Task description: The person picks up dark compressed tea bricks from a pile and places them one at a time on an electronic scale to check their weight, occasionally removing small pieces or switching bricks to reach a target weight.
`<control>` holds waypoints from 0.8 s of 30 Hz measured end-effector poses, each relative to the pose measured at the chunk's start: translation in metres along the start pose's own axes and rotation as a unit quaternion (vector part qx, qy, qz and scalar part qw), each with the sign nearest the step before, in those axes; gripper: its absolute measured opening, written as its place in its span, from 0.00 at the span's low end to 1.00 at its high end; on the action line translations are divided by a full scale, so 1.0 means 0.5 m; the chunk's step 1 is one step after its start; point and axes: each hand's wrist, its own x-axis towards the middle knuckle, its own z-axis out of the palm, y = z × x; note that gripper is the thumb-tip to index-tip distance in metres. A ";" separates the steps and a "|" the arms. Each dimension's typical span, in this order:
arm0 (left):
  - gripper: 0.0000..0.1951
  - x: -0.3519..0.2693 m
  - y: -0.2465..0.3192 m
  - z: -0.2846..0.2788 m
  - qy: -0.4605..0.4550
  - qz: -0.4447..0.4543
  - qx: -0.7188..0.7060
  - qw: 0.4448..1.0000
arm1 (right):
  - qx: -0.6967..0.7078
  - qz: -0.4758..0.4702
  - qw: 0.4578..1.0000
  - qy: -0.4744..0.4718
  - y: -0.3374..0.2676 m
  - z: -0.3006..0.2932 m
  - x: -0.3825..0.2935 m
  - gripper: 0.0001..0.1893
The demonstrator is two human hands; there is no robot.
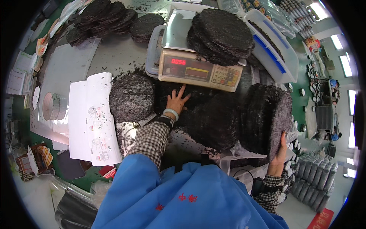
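My left hand (176,102) has its fingers spread on dark material just below a digital scale (200,68). A bracelet circles its wrist. To its left sits a round stack of dark dried seaweed (132,98). My right hand (278,154) rests against the outer face of a thick stack of dark round sheets (266,123) turned on its side, at the right; its fingers are partly hidden. Another dark round stack (213,123) lies between the hands. On the scale's steel plate, a pile of dark round sheets (224,34) overhangs the display panel.
White printed sheets (94,120) and a roll of clear tape (51,106) lie at the left. More dark round stacks (107,17) are at the back left. An open plastic box with a blue edge (290,68) stands right of the scale. Dark crumbs litter the metal table (114,54).
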 end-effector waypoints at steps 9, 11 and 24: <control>0.18 -0.063 -0.082 -0.075 0.138 -0.163 -0.352 0.911 | 0.106 0.056 0.989 -0.085 0.062 -0.009 0.042 0.26; 0.18 -0.079 -0.031 -0.148 0.164 -0.266 -0.532 0.787 | 0.164 0.078 0.977 -0.112 0.078 -0.008 0.055 0.27; 0.40 -0.075 0.342 -0.445 0.099 0.206 -0.342 0.912 | 0.138 0.057 0.982 -0.115 0.079 0.074 0.054 0.24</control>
